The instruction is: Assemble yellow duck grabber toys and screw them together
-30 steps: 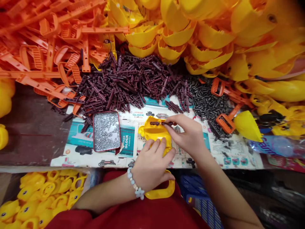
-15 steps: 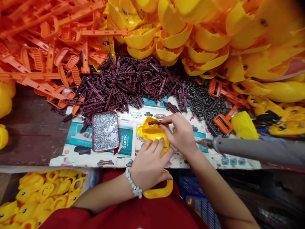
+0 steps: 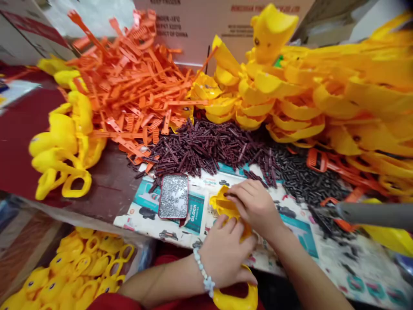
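Note:
My left hand (image 3: 226,254), with a beaded bracelet at the wrist, is closed over a yellow plastic toy shell half (image 3: 224,206), its hollow side up. The shell's loop handle (image 3: 240,298) sticks out below my thumb, toward my body. At the shell's far end, my right hand (image 3: 256,206) pinches a small dark brown plastic part (image 3: 229,195); the fingers cover most of it. Left of the hands lies a red-rimmed tray (image 3: 187,193) of small silvery metal pins. Beyond the hands spreads a heap of dark brown plastic parts (image 3: 209,146).
Orange plastic parts (image 3: 129,86) are heaped at the back left, stacked yellow shells (image 3: 290,112) at the back right. Short black pieces (image 3: 309,176) lie right, near a grey rod-like tool (image 3: 377,214). Yellow duck shapes (image 3: 64,155) lie left; a bin below holds yellow duck parts (image 3: 80,267).
The view has tilted up and left, showing a cardboard box behind and more of the table. My right hand's fingers have closed in over the brown part at the shell's far end.

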### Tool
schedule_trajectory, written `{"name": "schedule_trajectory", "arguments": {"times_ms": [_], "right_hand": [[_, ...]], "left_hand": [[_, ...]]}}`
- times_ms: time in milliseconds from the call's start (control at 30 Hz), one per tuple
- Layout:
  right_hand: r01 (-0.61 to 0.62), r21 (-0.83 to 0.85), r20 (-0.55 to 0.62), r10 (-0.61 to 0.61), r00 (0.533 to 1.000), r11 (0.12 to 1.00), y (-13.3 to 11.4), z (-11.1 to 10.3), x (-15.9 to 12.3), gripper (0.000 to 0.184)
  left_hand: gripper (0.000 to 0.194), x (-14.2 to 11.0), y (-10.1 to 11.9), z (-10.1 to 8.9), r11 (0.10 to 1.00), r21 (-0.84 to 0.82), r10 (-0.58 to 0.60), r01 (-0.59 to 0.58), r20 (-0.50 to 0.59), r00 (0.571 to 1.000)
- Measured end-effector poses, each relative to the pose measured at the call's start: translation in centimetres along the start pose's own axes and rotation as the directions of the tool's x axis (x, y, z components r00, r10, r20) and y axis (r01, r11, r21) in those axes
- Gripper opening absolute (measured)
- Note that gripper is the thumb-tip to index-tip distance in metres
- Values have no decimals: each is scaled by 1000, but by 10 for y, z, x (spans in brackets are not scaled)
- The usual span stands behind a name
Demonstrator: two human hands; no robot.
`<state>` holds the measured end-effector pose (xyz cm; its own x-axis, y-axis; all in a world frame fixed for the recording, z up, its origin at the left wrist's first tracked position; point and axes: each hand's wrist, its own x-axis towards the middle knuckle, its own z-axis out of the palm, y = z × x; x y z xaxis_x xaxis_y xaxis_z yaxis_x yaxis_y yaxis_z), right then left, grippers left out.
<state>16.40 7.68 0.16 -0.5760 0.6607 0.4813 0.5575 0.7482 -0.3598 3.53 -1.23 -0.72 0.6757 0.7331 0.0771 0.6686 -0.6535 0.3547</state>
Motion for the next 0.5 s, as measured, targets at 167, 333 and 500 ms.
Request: {"name": "schedule_trajectory", "arguments": {"times_ms": [167,333,500], "right_hand": [[4,80,-63,1,998,997,4,-14,-4,29],[-138,120,-246,164,955,983,18,-24,-17,25],[-163,112,-295,190,936,980,23,-23,-22,24]], "left_hand": [[44,-12,-36,-30,991,-119,15,-53,-300,954],[21,-28,-171,-123,829,213,-365,517,-495,789],[28,-56,-270,-175,668,242,-474,703,-590,654]]}}
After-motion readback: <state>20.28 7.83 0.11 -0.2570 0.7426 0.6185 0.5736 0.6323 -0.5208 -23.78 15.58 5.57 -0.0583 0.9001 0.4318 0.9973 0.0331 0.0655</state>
